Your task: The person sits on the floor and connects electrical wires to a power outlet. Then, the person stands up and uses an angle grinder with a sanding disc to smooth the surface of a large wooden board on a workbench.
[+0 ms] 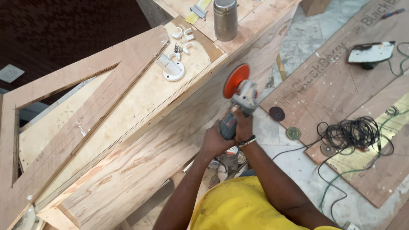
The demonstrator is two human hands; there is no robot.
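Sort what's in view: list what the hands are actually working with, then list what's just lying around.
In use: angle grinder with orange disc, gripped by left hand and right hand; plywood panel beside the disc.

Lying about: steel flask, white pipe clips, white flange, loose discs on the floor, tangled cable.
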